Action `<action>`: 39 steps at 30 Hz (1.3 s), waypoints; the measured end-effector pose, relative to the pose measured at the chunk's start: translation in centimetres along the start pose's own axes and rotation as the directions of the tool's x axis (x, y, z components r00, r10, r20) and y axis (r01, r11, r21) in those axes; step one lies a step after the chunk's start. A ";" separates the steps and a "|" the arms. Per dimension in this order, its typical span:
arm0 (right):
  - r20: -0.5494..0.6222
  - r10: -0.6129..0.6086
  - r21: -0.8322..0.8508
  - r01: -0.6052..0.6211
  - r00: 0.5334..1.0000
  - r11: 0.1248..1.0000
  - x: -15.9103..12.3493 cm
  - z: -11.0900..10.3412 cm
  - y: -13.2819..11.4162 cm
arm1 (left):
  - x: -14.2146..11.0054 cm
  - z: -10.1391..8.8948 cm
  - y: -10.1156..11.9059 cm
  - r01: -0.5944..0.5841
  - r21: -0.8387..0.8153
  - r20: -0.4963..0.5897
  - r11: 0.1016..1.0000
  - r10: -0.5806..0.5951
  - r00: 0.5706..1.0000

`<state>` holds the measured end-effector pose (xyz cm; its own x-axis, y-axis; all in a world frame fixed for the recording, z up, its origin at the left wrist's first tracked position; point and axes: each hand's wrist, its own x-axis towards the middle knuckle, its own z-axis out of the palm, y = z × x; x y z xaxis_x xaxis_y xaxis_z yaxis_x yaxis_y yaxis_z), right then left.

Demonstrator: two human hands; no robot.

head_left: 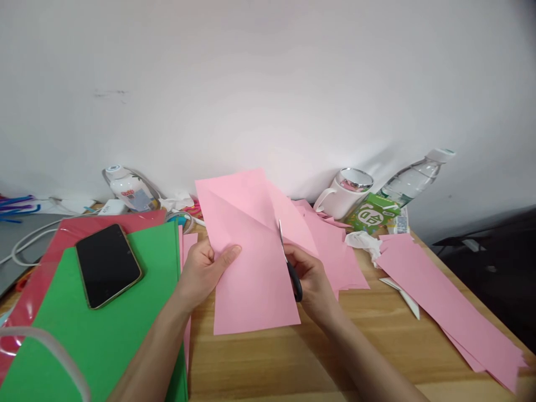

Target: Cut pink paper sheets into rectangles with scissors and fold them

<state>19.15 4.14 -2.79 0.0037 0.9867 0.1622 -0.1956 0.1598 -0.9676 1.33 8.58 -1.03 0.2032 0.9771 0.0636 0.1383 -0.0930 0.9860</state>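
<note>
My left hand (207, 273) grips the left edge of a pink paper sheet (251, 279), thumb on top and fingers behind. The sheet is held up off the table, with a diagonal crease across its upper part. In my right hand (312, 279) is a pair of scissors (293, 279) with a black handle. One blade shows in front of the sheet, near its right side, pointing away from me. A strip on the right of the sheet bends away from the blade, so the paper looks partly cut. The other blade is hidden behind the paper.
Green paper (125, 346) with a phone (108, 265) on it lies left. More pink sheets (335, 245) sit behind my right hand, and pink strips (452, 301) lie far right. A white mug (341, 195), green box (372, 212), clear bottle (412, 178) and white bottle (132, 190) stand along the wall.
</note>
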 end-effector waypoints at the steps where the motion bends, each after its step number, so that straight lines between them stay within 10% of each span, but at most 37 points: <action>1: -0.001 -0.002 0.000 0.002 1.000 1.000 0.0 0.0 0.0 | 0.0 0.0 0.0 0.000 0.005 -0.007 1.000 0.000 1.000; 31: -0.035 0.076 -0.020 -0.076 0.997 0.997 -0.1 0.1 -0.2 | 0.1 0.0 -0.1 -0.010 -0.041 0.003 0.999 0.010 1.000; 39: -0.067 0.082 0.021 -0.081 0.994 0.996 -0.1 -0.2 0.4 | 0.2 0.0 -0.9 0.080 -0.399 0.012 0.914 -0.082 0.997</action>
<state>19.31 4.09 -3.20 0.0533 0.9962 0.0689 -0.2163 0.0789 -0.9731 1.20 8.82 -1.86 0.2030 0.9790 -0.0190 -0.2438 0.0693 0.9674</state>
